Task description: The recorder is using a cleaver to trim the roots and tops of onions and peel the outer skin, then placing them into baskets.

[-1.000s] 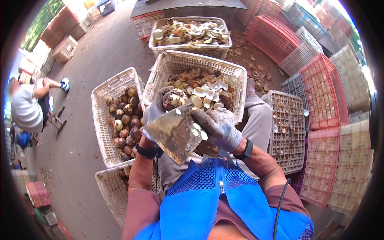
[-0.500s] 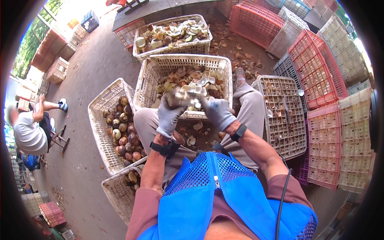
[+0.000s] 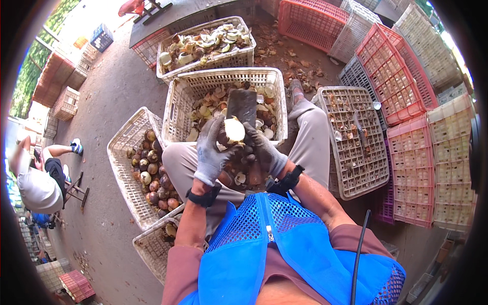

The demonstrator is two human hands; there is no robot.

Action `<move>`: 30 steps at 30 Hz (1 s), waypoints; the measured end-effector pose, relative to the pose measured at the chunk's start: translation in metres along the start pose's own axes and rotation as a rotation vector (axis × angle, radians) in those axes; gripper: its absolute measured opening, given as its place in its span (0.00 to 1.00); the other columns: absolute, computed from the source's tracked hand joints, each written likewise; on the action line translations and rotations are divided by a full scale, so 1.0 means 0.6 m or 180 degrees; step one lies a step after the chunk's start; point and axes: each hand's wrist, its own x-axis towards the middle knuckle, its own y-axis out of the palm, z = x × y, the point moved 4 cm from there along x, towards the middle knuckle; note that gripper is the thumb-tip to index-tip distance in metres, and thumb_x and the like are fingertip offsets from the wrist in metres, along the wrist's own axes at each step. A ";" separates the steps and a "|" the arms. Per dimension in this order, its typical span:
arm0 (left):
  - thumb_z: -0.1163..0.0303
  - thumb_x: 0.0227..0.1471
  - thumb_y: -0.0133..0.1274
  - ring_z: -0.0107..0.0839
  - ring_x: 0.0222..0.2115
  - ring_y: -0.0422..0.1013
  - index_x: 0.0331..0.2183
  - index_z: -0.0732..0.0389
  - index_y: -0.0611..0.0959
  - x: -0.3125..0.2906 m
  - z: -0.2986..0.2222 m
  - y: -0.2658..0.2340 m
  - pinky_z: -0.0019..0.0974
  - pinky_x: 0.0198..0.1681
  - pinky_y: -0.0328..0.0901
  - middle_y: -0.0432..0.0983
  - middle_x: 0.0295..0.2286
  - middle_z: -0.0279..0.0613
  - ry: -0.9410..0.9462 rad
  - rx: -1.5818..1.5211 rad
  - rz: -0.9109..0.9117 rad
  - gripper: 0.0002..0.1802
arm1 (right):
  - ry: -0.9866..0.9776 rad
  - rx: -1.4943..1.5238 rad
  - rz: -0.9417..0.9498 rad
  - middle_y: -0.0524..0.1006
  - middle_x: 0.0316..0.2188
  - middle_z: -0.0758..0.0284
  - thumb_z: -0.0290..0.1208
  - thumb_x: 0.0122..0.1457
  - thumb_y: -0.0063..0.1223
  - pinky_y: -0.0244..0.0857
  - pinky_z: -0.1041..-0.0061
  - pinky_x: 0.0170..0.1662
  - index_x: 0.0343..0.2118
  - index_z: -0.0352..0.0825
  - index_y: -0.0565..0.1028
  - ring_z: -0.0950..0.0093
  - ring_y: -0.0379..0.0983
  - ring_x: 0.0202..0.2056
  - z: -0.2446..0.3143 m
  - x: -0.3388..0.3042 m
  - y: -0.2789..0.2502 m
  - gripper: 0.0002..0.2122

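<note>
hands (image 3: 209, 155) gloved, curled, close together | forearms (image 3: 317, 198) angled inward

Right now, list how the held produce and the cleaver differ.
The produce is rounded; the cleaver is flat-bladed. The produce shows a pale cut face; the cleaver looks dark. The left hand holds the produce, the right hand the cleaver. Both are in gloved hands.

Two gloved hands (image 3: 210, 151), one broad blade (image 3: 241, 105)

You are in what looks like an open-air produce-peeling yard: stacked plastic crates (image 3: 409, 170) line the ground (image 3: 101, 178), peelings (image 3: 226, 38) pile up, greenery (image 3: 25, 76) shows beyond.
</note>
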 end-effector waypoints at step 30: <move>0.60 0.43 0.65 0.34 0.47 0.69 0.56 0.64 0.61 -0.049 0.004 -0.011 0.35 0.50 0.67 0.70 0.46 0.42 -0.0832 -0.2620 0.0022 0.45 | -0.4440 -0.6593 -0.0150 0.72 0.18 0.68 0.31 0.45 0.59 0.67 0.70 0.21 0.40 0.38 0.75 0.69 0.74 0.19 0.091 -0.122 0.071 0.17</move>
